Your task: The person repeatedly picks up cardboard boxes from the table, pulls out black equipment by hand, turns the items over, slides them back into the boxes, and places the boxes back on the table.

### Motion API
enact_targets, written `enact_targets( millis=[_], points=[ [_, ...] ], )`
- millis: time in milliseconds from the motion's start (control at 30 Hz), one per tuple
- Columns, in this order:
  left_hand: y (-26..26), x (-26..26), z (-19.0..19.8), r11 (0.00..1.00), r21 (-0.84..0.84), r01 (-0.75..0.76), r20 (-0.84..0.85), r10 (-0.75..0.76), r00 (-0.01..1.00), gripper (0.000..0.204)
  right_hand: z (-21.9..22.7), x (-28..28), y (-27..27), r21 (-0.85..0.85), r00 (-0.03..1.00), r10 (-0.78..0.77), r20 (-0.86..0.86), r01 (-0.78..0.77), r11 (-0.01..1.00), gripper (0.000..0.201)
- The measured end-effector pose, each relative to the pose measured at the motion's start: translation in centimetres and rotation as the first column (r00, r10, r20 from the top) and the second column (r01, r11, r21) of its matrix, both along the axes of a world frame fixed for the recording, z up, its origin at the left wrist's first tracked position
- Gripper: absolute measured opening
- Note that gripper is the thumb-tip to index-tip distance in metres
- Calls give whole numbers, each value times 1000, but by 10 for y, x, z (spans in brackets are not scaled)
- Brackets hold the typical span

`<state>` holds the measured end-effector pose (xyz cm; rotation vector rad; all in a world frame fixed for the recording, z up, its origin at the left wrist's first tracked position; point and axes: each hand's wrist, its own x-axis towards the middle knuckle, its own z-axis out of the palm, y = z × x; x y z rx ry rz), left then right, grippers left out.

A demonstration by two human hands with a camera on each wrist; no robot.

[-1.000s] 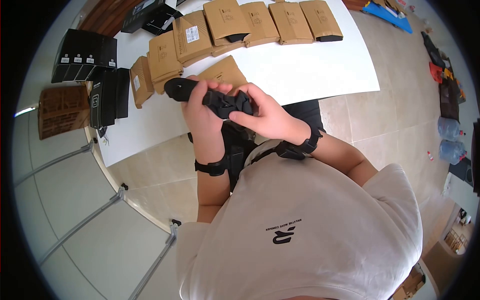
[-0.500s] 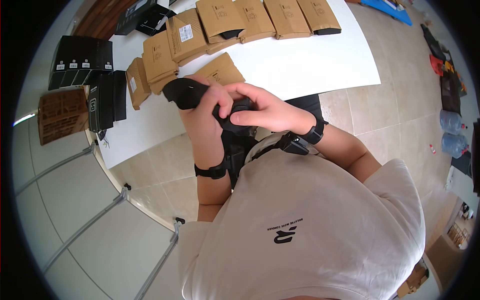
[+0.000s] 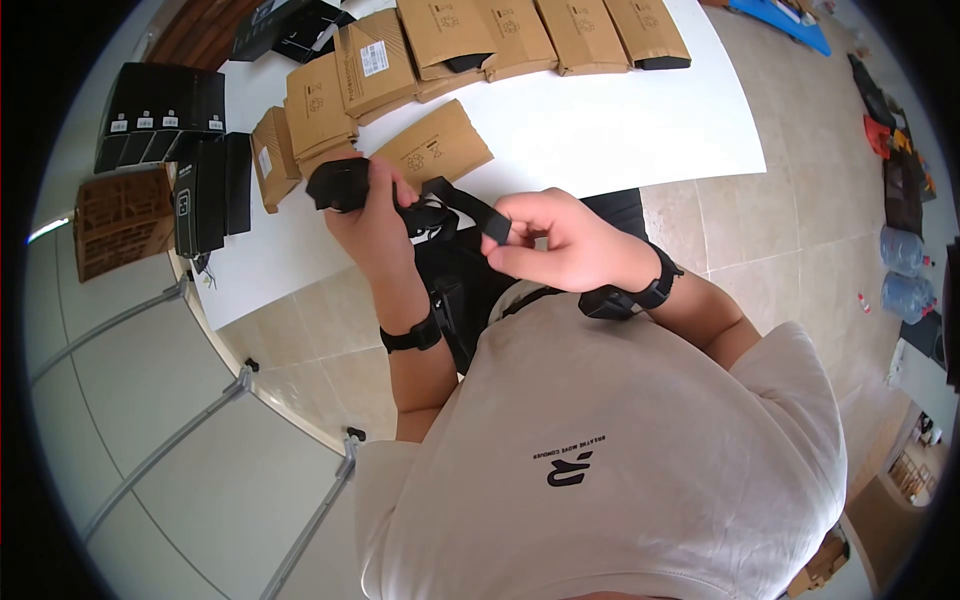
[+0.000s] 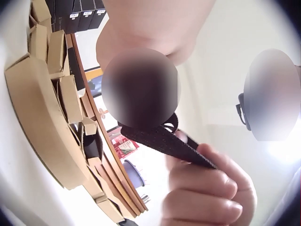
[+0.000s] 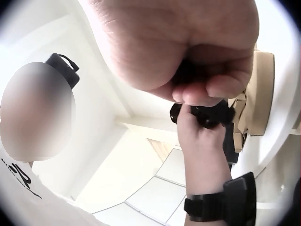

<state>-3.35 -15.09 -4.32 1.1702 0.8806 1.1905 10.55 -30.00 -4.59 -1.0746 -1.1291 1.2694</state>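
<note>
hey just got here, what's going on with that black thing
A person is holding it up in front of the table. The left hand grips the black thing, while the right hand pinches the end of a strap that stretches between the hands. I can't tell exactly what the item is. Cardboard boxes lie on the table beyond the hands, and black boxes stand off to the left.
</note>
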Motion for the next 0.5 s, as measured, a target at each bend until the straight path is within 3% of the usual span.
enact_targets(
  millis=[33, 67, 133, 200, 233, 300, 367, 433, 467, 500],
  points=[
    [-1, -1, -1, 1000, 0, -1, 0, 1, 1000, 18, 6, 5, -1, 24, 995, 77, 55, -78, 997, 3],
    [-4, -2, -1, 997, -54, 48, -36, -50, 998, 18, 14, 4, -1, 100, 999, 34, 26, -37, 994, 26],
    [-9, -4, -3, 989, -109, 95, -71, -103, 992, 18, 19, 9, 0, 154, 998, 51, 30, -55, 987, 30],
    [-14, -6, -6, 954, -144, 264, -176, -287, 942, 16, 24, 12, 2, 260, 998, 45, 54, -57, 964, 40],
    [-17, -5, -6, 954, -143, 263, -176, -286, 942, 16, 27, 14, 4, 260, 997, 46, 54, -59, 964, 40],
    [-26, -1, -5, 904, -37, 425, -323, -413, 851, 17, 31, 15, 10, 321, 994, -24, 105, -11, 947, 42],
    [-30, -2, -17, 835, -19, 550, -96, -549, 830, 25, 32, 17, 20, 387, 984, -119, 129, 61, 920, 43],
    [-37, 1, -30, 779, -6, 627, 238, -608, 758, 59, 35, 19, 26, 374, 957, -227, 180, 147, 916, 43],
    [-32, -6, -32, 673, -101, 733, 80, -729, 680, 85, 37, 20, 30, 374, 926, -284, 249, 178, 910, 42],
    [-38, 2, -23, 653, -68, 755, 166, -738, 654, 81, 38, 24, 33, 393, 878, -296, 378, 137, 909, 29]
  ],
)
